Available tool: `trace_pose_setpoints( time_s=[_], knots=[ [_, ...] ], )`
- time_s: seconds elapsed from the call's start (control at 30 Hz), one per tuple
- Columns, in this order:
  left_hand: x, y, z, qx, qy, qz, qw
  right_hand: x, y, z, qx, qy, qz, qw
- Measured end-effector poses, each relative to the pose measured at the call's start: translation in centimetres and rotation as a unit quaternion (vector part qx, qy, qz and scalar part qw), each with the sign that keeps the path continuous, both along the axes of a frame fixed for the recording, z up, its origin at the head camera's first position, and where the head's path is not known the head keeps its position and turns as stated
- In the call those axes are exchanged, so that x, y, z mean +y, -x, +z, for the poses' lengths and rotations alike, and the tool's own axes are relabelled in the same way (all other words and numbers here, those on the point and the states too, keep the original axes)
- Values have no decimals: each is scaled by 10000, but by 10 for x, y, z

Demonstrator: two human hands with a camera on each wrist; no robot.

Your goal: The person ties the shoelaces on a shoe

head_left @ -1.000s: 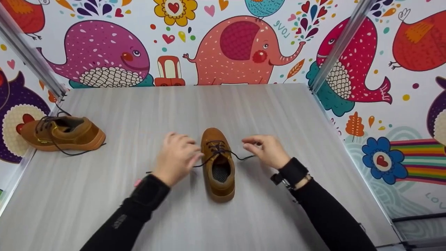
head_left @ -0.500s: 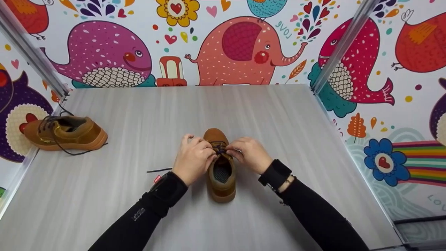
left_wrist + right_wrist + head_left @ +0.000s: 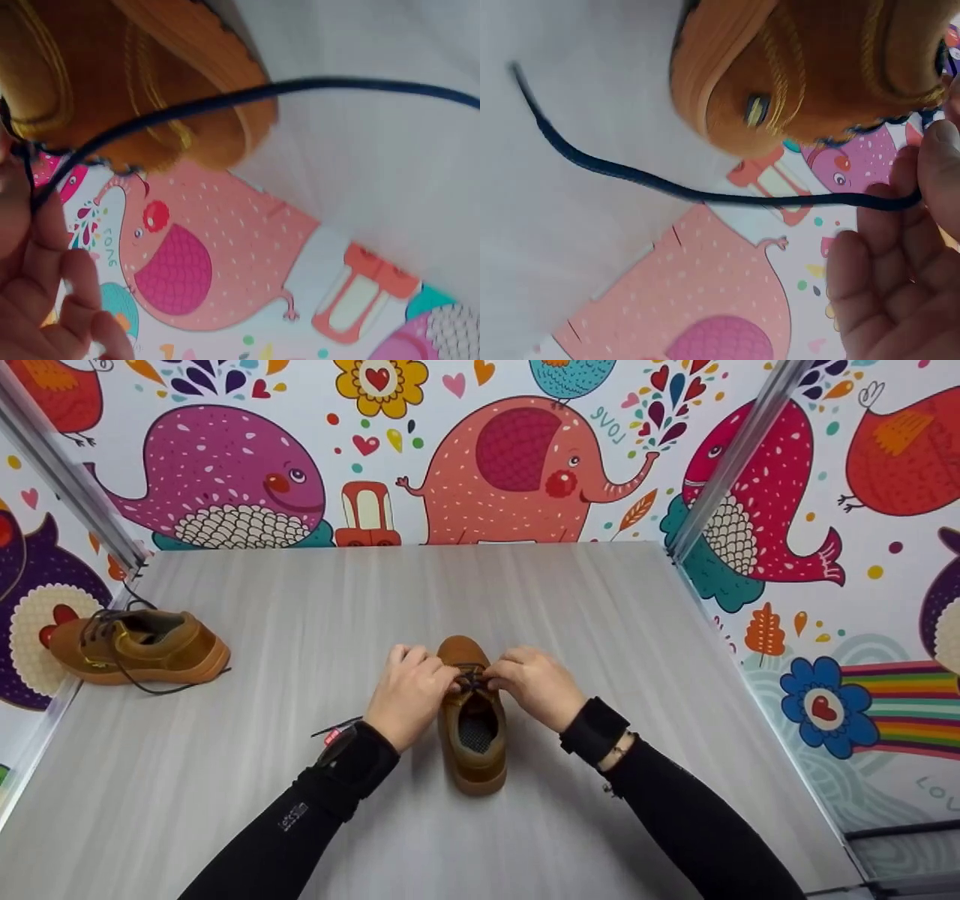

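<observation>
Between the left hand (image 3: pixel 409 694) and the right hand (image 3: pixel 541 688), both pinching the navy shoelace (image 3: pixel 757 200), stands the brown lace-up shoe (image 3: pixel 478 777), lace-tying apparently under way and the next move likely calling for an even tightening pull.

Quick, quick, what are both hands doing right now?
Left hand: closed, pinching a dark lace of the brown shoe between them.
Right hand: closed, pinching another stretch of lace.

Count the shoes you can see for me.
2: one brown shoe stands between the left hand and right hand; a second shoe sits at the left edge of the table.
</observation>
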State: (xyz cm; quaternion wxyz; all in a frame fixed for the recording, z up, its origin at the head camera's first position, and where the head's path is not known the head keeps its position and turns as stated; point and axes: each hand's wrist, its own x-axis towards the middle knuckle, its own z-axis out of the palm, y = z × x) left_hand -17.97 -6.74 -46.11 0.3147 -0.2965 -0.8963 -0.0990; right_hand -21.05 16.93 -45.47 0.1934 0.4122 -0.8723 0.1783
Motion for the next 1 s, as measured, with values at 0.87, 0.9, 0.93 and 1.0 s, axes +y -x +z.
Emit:
trace_pose_setpoints(
  time_s=[0.87,0.9,0.93,1.0],
  knots=[
    [-34,-15,-59,-534,-513,877,9934,42,-1,-57,115,1057,-461,9933],
    [-34,-15,-58,-625,-722,892,9914,43,-1,-56,80,1105,-440,9929],
    [-35,-14,-56,-726,-969,888,9887,43,-1,-56,62,1139,-428,9925],
    [-35,-13,-52,-948,-1544,833,9799,44,-1,-55,-1,1185,-423,9920]
  ],
)
